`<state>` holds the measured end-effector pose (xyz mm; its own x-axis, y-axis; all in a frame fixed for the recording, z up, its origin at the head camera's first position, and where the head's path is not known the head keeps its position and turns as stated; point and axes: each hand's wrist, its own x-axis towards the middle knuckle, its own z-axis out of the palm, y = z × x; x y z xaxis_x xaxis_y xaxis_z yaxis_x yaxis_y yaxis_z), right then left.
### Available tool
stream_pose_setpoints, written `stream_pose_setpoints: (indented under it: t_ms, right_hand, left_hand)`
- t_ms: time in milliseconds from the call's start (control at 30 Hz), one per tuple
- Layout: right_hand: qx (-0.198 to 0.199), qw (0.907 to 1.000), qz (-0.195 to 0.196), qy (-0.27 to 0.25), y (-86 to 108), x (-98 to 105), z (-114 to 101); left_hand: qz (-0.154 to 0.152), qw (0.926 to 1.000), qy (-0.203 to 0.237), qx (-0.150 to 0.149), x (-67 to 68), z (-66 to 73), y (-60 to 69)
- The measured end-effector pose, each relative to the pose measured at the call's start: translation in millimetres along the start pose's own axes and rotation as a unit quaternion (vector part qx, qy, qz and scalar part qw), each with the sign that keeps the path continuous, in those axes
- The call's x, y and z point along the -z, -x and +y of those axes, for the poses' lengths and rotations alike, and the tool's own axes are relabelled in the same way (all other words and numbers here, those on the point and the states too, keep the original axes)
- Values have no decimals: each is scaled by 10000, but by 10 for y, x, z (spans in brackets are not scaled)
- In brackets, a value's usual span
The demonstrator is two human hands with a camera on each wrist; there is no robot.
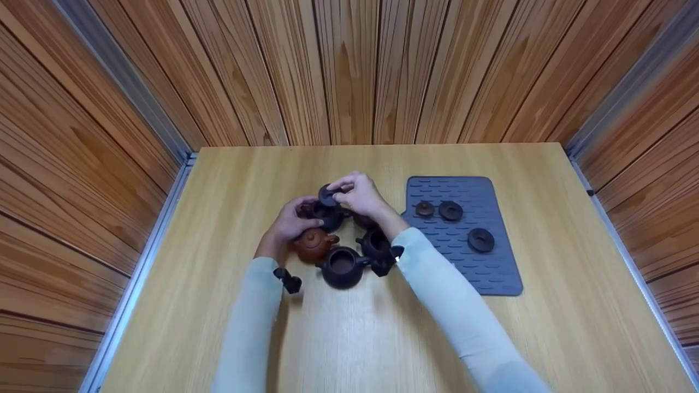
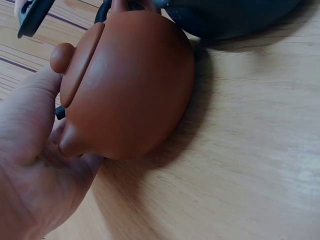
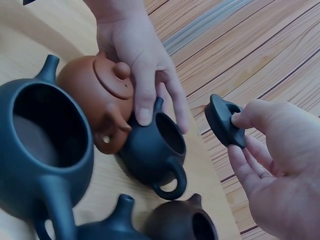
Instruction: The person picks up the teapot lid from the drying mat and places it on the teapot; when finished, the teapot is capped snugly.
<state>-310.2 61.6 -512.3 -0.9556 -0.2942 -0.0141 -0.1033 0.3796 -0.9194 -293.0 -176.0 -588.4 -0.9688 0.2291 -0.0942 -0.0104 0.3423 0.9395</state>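
My right hand [image 1: 357,192] pinches a dark teapot lid [image 3: 220,122] by its knob, above and apart from a small dark teapot [image 3: 145,155]. That teapot has no lid on, and its mouth shows. My left hand [image 1: 288,224] grips it, with the thumb on the near side and fingers around the spout side. Right beside the left hand stands a reddish-brown teapot [image 2: 135,85] with its lid on. A larger dark lidless teapot [image 1: 341,281] sits nearer the front.
Another dark teapot [image 1: 374,245] and a brown one [image 3: 170,220] stand under the right forearm, partly hidden. To the right lies a grey mat [image 1: 442,267] bearing a small brown lid [image 1: 425,209] and two dark lids [image 1: 450,211]. Wood-panelled walls enclose the table.
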Motion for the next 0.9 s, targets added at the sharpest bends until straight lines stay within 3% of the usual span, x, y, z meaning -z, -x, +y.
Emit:
stream_pose_setpoints:
  t_ms: [200,533,633,700,767,867,900]
  right_hand:
    - [-52,10000,25,-49,3,-118,49]
    - [-98,9999,94,-18,9,-250,176]
    - [-99,9999,90,8,8,-284,219]
    - [-122,9999,78,30,7,-304,233]
    - [-145,9998,76,87,8,-321,234]
    - [-105,9998,61,173,6,-345,226]
    - [-71,9997,66,205,5,-352,224]
  left_hand:
    - [61,9998,-77,193,-40,124,23]
    - [43,9991,-240,342,-26,43,-54]
    - [62,9990,-154,412,3,-281,-256]
    - [55,9987,-86,496,8,-309,-273]
    - [127,9989,-79,437,14,-476,-362]
    - [117,9987,-93,490,3,-323,-262]
    - [132,9986,-67,517,8,-414,-318]
